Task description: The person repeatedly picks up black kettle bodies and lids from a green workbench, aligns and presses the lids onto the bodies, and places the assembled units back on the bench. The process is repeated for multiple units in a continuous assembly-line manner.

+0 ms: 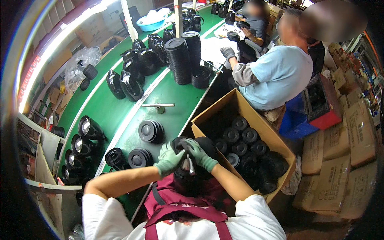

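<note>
Close to my body, both gloved hands grip a dark, rounded black plastic part (182, 144). My left hand (170, 159), in a pale green glove, is closed on its left side. On the other side my right hand (200, 154) is closed too, its fingers near the top. A shiny metallic piece (190, 165) shows between the hands; the gloves hide much of it and I cannot tell its kind. Just left of my hands, ribbed black lids lie in a short stack (140, 158). Farther up sits another lid stack (151, 131).
A green conveyor table (116, 138) carries black jug bodies (131, 86), a T-shaped metal tool (159, 107) and tall lid stacks (177, 60). Bodies with shiny ends (85, 127) lie at left. An open cardboard box (256, 110) with black parts stands right. Beyond it sits a co-worker (276, 72).
</note>
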`<state>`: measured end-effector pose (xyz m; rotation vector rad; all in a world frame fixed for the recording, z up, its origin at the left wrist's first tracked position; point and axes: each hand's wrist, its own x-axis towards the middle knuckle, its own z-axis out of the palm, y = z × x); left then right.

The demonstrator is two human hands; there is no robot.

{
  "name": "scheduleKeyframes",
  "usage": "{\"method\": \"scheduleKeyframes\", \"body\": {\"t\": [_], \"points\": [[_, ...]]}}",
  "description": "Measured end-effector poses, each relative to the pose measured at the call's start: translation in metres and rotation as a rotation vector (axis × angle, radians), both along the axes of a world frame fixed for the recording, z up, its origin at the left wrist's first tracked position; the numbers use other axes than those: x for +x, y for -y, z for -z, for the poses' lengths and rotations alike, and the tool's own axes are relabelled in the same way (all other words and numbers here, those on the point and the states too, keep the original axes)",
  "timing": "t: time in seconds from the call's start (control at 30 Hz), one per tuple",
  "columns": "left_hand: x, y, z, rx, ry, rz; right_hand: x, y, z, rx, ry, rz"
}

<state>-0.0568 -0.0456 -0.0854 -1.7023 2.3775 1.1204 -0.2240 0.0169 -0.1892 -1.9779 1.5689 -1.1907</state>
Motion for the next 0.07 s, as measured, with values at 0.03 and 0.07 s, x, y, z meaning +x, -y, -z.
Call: {"method": "scheduleKeyframes", "body": {"t": [0.03, 0.07], "points": [[0.0177, 0.0209, 0.0346, 0.397, 0.013, 0.108, 0.0151, 0.0110, -0.0045, 0.189, 0.102, 0.022], [0.0145, 0.0136, 0.0378, 0.408, 0.001, 0.104, 0.0107, 0.0039, -0.0034, 0.201, 0.091, 0.018]]}}
